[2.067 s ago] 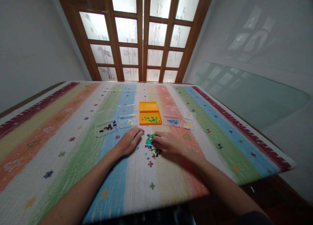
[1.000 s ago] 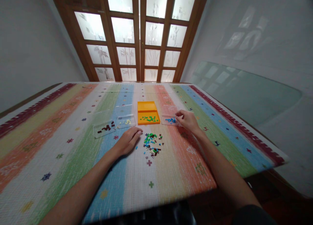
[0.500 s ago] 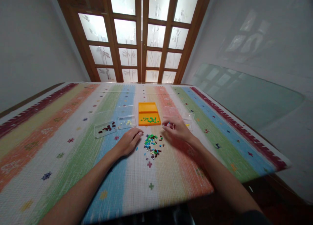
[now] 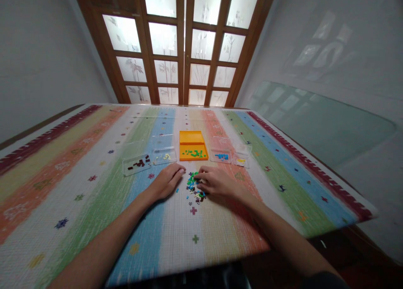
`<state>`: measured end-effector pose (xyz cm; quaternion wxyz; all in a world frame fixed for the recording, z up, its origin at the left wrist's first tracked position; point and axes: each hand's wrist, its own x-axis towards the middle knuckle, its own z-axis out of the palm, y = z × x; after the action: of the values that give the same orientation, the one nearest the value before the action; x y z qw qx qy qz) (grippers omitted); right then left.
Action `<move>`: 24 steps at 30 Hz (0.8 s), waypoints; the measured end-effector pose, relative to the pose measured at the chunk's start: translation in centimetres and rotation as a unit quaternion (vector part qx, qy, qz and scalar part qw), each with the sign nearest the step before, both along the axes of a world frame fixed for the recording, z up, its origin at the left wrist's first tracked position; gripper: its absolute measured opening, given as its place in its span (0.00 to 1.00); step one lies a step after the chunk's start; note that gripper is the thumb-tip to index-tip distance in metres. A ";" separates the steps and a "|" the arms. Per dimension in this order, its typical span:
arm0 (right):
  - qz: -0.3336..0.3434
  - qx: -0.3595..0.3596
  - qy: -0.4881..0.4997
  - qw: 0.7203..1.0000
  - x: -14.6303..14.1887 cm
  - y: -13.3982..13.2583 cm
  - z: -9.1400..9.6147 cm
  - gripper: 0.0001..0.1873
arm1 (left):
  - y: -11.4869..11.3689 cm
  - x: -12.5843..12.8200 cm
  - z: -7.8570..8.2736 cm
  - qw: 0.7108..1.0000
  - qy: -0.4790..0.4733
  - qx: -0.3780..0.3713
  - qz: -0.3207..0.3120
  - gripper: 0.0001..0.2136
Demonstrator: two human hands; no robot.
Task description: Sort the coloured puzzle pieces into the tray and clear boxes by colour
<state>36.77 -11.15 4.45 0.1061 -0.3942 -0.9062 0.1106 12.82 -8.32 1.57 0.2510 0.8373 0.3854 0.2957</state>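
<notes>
A loose pile of small building bricks point(image 4: 192, 183), in green, blue, dark brown and pale yellow, lies on the striped tablecloth point(image 4: 176, 238). Over the pile's right side reaches my right hand point(image 4: 215, 182), its fingertips and thumb apart among the bricks and hiding part of them. I cannot see any brick held in it. My left hand point(image 4: 168, 182) rests on the cloth just left of the pile, holding nothing, fingers loosely stretched out. A single blue brick point(image 4: 177, 190) lies beside it. Beyond the pile, the orange case point(image 4: 192, 158) stands open with green bricks point(image 4: 195, 153) inside.
Left of the case, clear boxes hold dark brown bricks point(image 4: 140, 162) and pale yellow bricks point(image 4: 166, 157). On its right, other clear boxes contain blue bricks point(image 4: 222, 156) and yellow bricks point(image 4: 240, 160). The table's front edge runs below my forearms.
My right hand has moved left and nearer to me, from beside the right-hand boxes to the pile. The blue bricks in their box now show. My left hand stays in place.
</notes>
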 end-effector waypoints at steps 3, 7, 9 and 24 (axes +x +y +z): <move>-0.012 0.001 -0.010 1.000 -0.1 0.0 0.0 0.09 | 0.0 0.0 0.0 1.000 0.000 -0.001 0.001 0.16; -0.023 -0.001 0.003 1.000 -0.1 0.1 -0.4 0.09 | -0.1 0.0 0.0 1.000 0.000 -0.001 0.002 0.16; -0.029 -0.003 0.015 0.999 0.0 0.1 -0.6 0.08 | -0.1 0.0 0.0 1.000 0.000 -0.002 0.002 0.16; -0.049 -0.032 0.000 0.998 0.4 -0.2 0.3 0.07 | -0.2 0.1 0.2 1.000 -0.002 -0.001 0.004 0.16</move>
<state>37.15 -11.32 4.73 0.0986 -0.4417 -0.8816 0.1344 12.90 -8.51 1.81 0.2516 0.8349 0.3885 0.2980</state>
